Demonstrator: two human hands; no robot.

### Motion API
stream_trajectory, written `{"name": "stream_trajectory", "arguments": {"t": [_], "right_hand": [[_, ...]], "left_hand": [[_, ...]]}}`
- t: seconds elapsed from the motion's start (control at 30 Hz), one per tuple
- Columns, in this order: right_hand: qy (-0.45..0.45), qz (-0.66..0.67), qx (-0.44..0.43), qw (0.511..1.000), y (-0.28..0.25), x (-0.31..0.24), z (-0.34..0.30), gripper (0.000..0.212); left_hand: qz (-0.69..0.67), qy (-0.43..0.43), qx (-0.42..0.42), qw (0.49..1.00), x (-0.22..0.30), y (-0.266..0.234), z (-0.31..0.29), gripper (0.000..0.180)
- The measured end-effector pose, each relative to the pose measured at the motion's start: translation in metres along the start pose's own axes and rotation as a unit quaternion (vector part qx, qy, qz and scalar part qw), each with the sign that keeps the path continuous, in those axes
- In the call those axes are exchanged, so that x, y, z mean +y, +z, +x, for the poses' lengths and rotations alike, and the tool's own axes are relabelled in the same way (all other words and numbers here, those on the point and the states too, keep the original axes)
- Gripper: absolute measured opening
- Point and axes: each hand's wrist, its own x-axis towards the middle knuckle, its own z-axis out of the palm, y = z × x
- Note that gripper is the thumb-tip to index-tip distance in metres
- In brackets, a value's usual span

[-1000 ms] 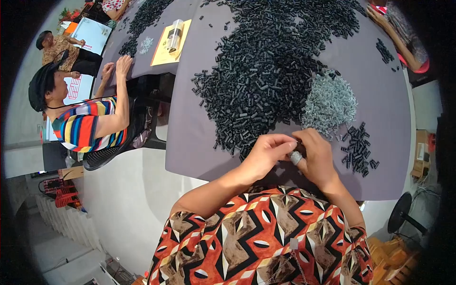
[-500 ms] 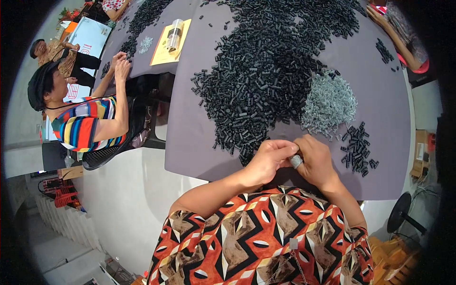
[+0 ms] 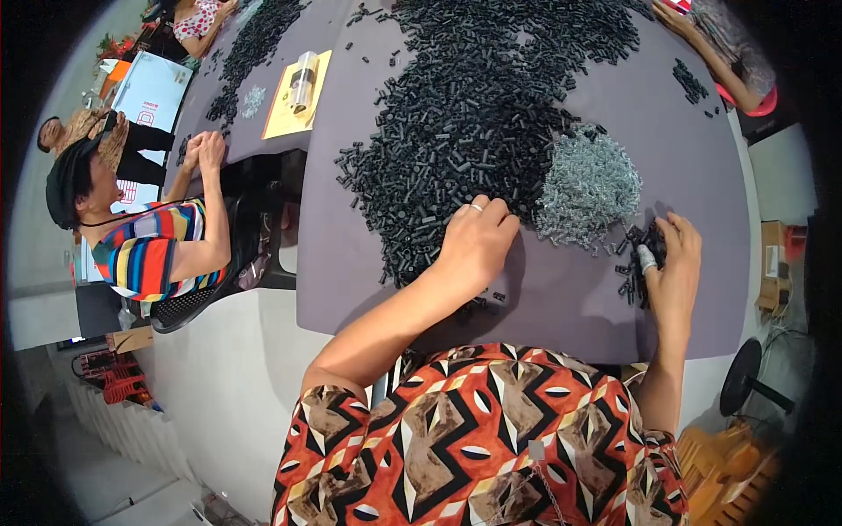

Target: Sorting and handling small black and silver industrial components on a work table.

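My left hand (image 3: 478, 244), with a ring on one finger, is at the near edge of a large heap of small black cylindrical parts (image 3: 438, 140). Its fingers curl downward, and their tips and anything in them are hidden. Over at the right, my right hand (image 3: 675, 267) reaches to a smaller group of black parts (image 3: 629, 282). Its thumb, wrapped in something pale grey, stands apart from the fingers around those parts. Between both hands and slightly farther off lies a mound of small clear pieces (image 3: 589, 188).
A purple-grey cloth (image 3: 561, 298) covers the table. At left sits a co-worker in a striped shirt (image 3: 167, 245), near a yellow sheet with a clear tube (image 3: 303, 81). Another person's arm (image 3: 715, 66) rests at the far right edge. A black round-based stand (image 3: 745, 377) is beyond the table's right side.
My hands were together at the table's near edge and have come apart. The left moved away to the large heap, the right out to the smaller black group. The view has shifted slightly.
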Motion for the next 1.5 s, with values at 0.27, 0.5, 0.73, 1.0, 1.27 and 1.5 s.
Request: {"name": "stream_trajectory", "arguments": {"t": [0.27, 0.5, 0.73, 1.0, 1.27, 1.5], "right_hand": [[-0.082, 0.160, -0.078, 0.981, 0.019, -0.029, -0.006, 0.024], [-0.138, 0.146, -0.117, 0.973, 0.040, -0.047, -0.009, 0.036], [-0.049, 0.287, -0.103, 0.951, 0.031, -0.049, -0.010, 0.037], [-0.156, 0.248, -0.187, 0.938, 0.034, -0.068, -0.016, 0.037], [-0.113, 0.242, -0.153, 0.951, 0.035, -0.061, -0.012, 0.033], [-0.123, 0.205, -0.163, 0.957, 0.046, -0.075, -0.016, 0.027]], "left_hand": [[-0.033, -0.010, -0.031, 0.999, 0.009, -0.015, -0.009, 0.016], [-0.132, -0.058, -0.019, 0.989, 0.018, -0.029, -0.023, 0.015], [-0.228, -0.111, 0.001, 0.967, 0.020, -0.033, -0.037, 0.018], [-0.258, -0.117, 0.002, 0.959, 0.019, -0.028, -0.041, 0.019], [-0.286, -0.148, -0.004, 0.947, 0.021, -0.028, -0.046, 0.019], [-0.587, -0.293, -0.059, 0.752, 0.024, -0.026, -0.046, 0.018]]}}
